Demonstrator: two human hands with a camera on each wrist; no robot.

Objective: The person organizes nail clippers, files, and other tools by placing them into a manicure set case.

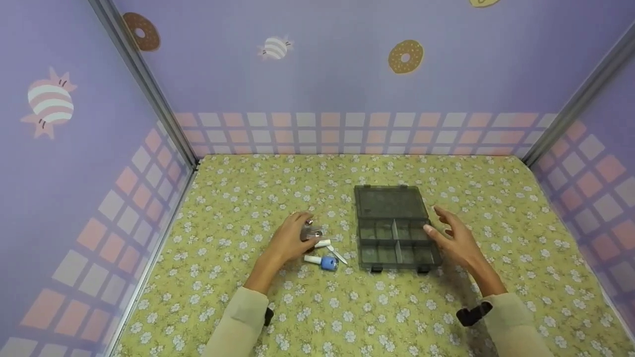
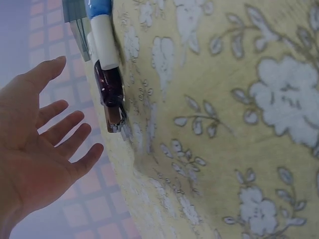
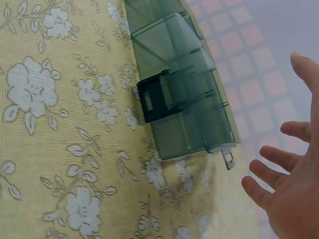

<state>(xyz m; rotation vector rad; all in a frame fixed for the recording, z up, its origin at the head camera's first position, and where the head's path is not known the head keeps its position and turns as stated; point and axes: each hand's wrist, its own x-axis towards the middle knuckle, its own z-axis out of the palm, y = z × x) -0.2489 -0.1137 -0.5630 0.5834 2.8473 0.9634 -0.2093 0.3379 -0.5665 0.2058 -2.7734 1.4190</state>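
My left hand [image 1: 288, 239] is over a small group of things on the cloth, its fingers loosely bent in the head view and spread in the left wrist view. Blue nail polish with a white cap [image 1: 328, 263] lies nearest me. A second white cap [image 1: 322, 243] and a slim pale blade-like piece [image 1: 338, 255] are beside it. Some clear and shiny pieces [image 1: 312, 232] are partly hidden by the hand. A dark red bottle [image 2: 109, 84] shows in the left wrist view. My right hand [image 1: 457, 243], fingers spread, is at the right side of an open grey divided box [image 1: 397, 243].
The box lid [image 1: 392, 202] lies folded back, away from me. Black latches [image 1: 376, 268] face my side. A flowered cloth [image 1: 337, 307] covers the table, with purple panels [image 1: 337, 84] behind and at both sides.
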